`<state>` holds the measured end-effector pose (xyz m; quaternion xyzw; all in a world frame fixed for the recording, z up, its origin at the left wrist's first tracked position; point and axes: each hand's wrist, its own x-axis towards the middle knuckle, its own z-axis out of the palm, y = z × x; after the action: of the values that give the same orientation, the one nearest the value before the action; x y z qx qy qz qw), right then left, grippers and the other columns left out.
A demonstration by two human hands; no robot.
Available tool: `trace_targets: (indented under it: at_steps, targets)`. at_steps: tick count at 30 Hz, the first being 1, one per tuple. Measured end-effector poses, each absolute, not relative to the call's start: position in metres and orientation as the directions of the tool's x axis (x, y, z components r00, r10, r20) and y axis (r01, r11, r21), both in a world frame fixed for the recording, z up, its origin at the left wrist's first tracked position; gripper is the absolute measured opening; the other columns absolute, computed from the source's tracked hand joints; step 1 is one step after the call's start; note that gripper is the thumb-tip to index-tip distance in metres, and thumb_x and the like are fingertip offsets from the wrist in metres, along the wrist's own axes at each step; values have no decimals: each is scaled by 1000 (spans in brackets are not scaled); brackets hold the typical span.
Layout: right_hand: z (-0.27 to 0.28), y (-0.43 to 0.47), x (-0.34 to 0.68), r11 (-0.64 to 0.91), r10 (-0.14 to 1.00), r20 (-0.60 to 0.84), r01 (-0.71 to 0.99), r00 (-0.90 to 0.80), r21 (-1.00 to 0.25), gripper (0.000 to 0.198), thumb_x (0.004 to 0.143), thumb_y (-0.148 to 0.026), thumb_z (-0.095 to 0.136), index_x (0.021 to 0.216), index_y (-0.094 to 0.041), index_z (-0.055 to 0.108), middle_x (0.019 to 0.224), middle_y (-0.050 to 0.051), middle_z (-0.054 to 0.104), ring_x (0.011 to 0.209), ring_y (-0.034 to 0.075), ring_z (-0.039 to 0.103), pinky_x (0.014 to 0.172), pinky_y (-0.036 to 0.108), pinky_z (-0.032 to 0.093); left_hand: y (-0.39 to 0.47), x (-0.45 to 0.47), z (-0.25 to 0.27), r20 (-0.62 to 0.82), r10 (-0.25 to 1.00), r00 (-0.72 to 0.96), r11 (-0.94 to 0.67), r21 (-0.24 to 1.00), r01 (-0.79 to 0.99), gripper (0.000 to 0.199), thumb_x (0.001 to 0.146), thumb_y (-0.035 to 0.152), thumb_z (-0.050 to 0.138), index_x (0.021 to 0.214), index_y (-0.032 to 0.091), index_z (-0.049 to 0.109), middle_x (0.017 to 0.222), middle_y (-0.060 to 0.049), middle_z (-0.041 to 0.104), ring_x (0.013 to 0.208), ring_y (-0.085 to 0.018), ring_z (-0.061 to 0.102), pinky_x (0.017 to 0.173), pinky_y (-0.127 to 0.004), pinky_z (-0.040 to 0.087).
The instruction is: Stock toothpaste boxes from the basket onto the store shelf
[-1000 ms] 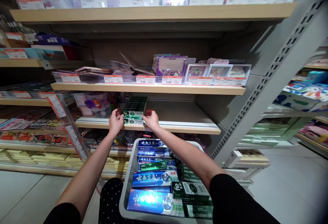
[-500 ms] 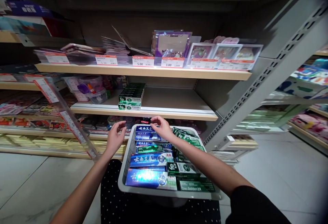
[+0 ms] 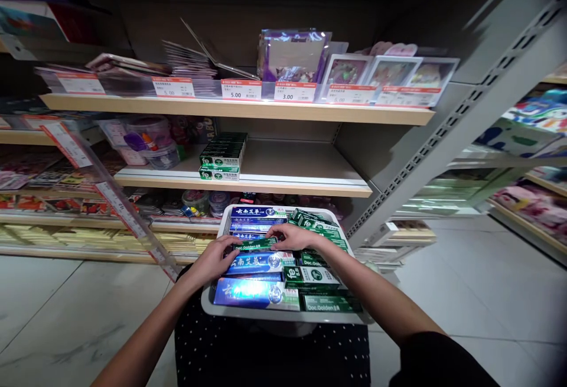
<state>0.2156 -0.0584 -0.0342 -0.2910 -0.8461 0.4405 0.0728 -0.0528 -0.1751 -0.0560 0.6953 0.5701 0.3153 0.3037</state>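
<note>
A grey-white basket (image 3: 208,307) full of toothpaste boxes rests on my lap. Inside it, blue boxes (image 3: 252,292) lie on the left and green-and-white ones (image 3: 316,276) on the right. One small green toothpaste box (image 3: 254,244), marked Doc.Golden, lies across the blue ones. My left hand (image 3: 218,257) has its fingers closed on the left end of this box. At its right end, the fingers of my right hand (image 3: 290,237) pinch it. On the shelf (image 3: 292,181) in front stands a block of green-and-white toothpaste boxes (image 3: 220,164), stacked in rows.
Above is a shelf (image 3: 239,108) with price tags, booklets and a purple-framed pack (image 3: 295,59). Clear plastic tubs (image 3: 153,142) stand left of the green stack. A slotted metal upright (image 3: 398,162) runs down the right side. Lower shelves hold magazines (image 3: 48,171).
Both hands have come down from the basket's far edge and closed on the ends of the small green toothpaste box. The view has tilted slightly downward.
</note>
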Motion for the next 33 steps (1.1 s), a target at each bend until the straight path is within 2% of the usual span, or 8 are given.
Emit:
trace_targets:
  at_steps: [5,11,14,19,21,26,33]
  targets:
    - [-49,-57,213,332,642,-166,466,-749,-820,30,79,-43,67,99,-20,69,83,3,64,61,12,53,52,22,39,-166,-52,-61,48,993,106,-105,767,634,36,82,37,59,115,29,67,105,-5,71,93,-26,66,81,-32,49]
    - [-77,-51,208,193,740,-181,463,-648,-865,32,81,-46,63,98,-19,65,72,-1,59,57,11,49,52,21,37,-149,-50,-74,18,999,50,-44,804,593,30,77,35,61,104,26,69,87,-5,72,82,-26,66,74,-32,48]
    - [-85,-50,207,129,763,-186,429,-619,-894,34,81,-49,62,97,-20,64,72,-2,58,58,11,50,52,21,38,-144,-51,-83,-29,999,-31,41,866,499,35,74,40,63,105,23,67,84,-4,70,78,-23,65,73,-32,48]
    - [-85,-53,206,31,794,-194,358,-576,-933,36,80,-51,64,100,-20,62,71,-2,58,59,11,53,55,22,43,-139,-54,-94,-107,986,-129,130,975,181,53,68,49,69,110,18,62,80,-4,69,78,-20,66,71,-29,50]
    - [-80,-55,207,-22,780,-227,337,-584,-941,39,80,-50,66,104,-20,60,72,-2,58,60,11,55,55,22,45,-138,-55,-97,-99,982,-162,125,980,158,55,68,50,70,110,17,61,78,-3,68,77,-19,66,71,-29,50]
    - [-66,-60,208,-95,748,-250,274,-615,-957,50,73,-42,76,114,-22,55,81,-1,61,66,12,61,56,21,48,-136,-58,-107,-81,978,-195,127,963,239,48,70,51,68,103,17,62,81,-4,68,77,-19,66,69,-30,50]
    - [-77,-57,206,-178,807,-206,104,-554,-978,51,71,-36,80,113,-21,55,85,-1,62,72,13,65,69,27,55,-136,-56,-104,-182,963,-201,201,976,81,50,66,54,73,96,17,59,77,-3,68,67,-18,67,64,-30,54]
